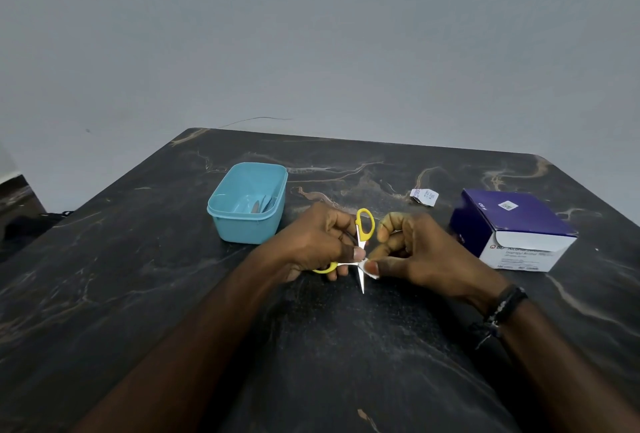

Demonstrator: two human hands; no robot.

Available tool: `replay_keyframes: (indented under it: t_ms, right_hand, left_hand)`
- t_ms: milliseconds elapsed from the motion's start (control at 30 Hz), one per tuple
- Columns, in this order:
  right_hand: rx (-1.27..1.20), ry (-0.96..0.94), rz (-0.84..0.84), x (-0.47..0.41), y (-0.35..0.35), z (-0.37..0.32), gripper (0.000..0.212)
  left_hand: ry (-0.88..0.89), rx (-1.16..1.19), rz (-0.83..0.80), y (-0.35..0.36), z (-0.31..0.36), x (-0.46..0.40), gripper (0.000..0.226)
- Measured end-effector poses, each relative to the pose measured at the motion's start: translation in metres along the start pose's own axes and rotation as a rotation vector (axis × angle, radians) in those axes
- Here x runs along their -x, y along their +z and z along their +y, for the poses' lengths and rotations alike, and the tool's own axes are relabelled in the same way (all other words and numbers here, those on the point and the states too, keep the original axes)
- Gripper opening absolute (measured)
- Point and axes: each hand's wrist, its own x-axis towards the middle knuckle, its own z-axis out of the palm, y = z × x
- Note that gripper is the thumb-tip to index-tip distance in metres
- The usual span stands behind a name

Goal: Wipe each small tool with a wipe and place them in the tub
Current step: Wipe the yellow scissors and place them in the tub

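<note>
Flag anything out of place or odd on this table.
One thing: a torn wipe wrapper lies loose on the table, behind the hands and left of the purple box. Nothing looks spilled or damaged.

A plain room: dark marble-patterned table set against a bare grey wall.
</note>
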Motion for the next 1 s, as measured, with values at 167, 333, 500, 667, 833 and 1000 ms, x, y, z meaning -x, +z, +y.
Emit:
replay_keyframes:
  t_ms: [167, 333, 500, 667, 833, 1000]
  right_hand:
    - [-0.041, 0.014, 0.019, 0.003, -0.007, -0.004, 0.032]
    - [-0.05, 0.025, 0.036, 0.005, -0.008, -0.005, 0.035]
    - [-0.059, 0.018, 0.029, 0.003, -0.001, -0.004, 0.031]
    - [-0.136, 0.029, 0.048, 0.001, -0.004, -0.005, 0.03]
    - [-0.171, 0.036, 0.056, 0.003, -0.008, -0.005, 0.032]
    - [-0.156, 0.038, 0.04, 0.005, -0.008, -0.005, 0.032]
  left_hand:
    - [0.011, 0.027, 0.035, -0.005, 0.002, 0.0, 0.017]
    - [0.006, 0.039, 0.031, -0.006, 0.002, 0.0, 0.018]
    - [0.011, 0.041, -0.04, 0.0, 0.0, 0.002, 0.012]
    - [0.017, 0.067, -0.013, -0.006, 0.002, 0.0, 0.013]
    - [0.006, 0.072, 0.007, -0.011, 0.003, 0.002, 0.016]
    - [0.01, 0.06, -0.004, -0.011, 0.002, 0.003, 0.014]
